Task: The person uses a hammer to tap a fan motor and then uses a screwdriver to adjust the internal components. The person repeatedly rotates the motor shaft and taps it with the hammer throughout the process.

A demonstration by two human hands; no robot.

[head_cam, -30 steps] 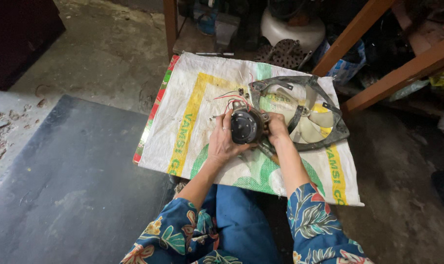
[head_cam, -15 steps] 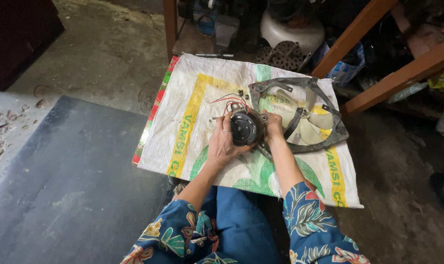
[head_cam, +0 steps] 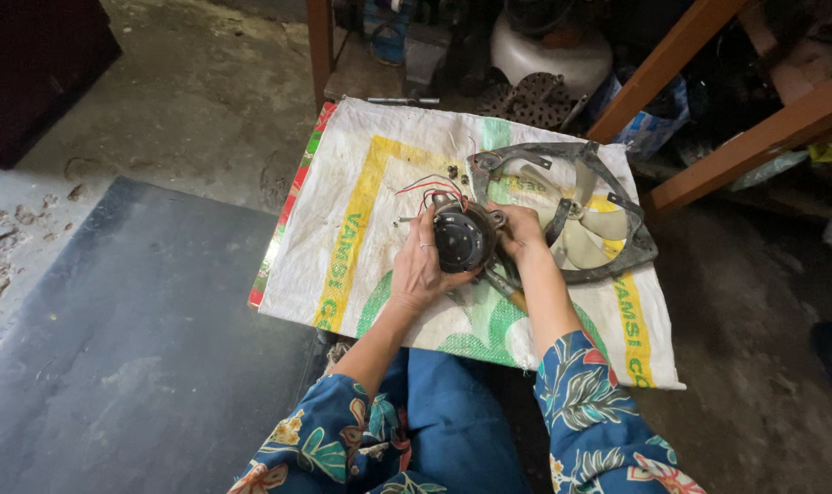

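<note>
**A:** Holding a round black fan motor point(head_cam: 460, 240) with both hands, right above the middle of a white woven sack point(head_cam: 361, 220) spread out as the working surface. Left hand point(head_cam: 420, 270) cupping the motor's left side, fingers point(head_cam: 414, 240) curled snug around the casing. Right hand point(head_cam: 519, 229) gripping the right side, fingers wrapped round the edge, so both closed on the motor.

**B:** Seeing red and black wires point(head_cam: 427, 186) trailing off the top of the motor toward the far side of the sack. Also lying just right of the motor and touching the right hand: a grey fan frame point(head_cam: 617, 265) with pale blades point(head_cam: 588, 240) inside, flat on the sack.

**A:** Yep. Sitting behind all that, some wooden furniture legs point(head_cam: 321, 46) and a white rounded housing point(head_cam: 551, 57) on the floor. Lying to the left, a dark slab point(head_cam: 123, 338) on the concrete. Can't tell what the small bits near the wires are.
</note>
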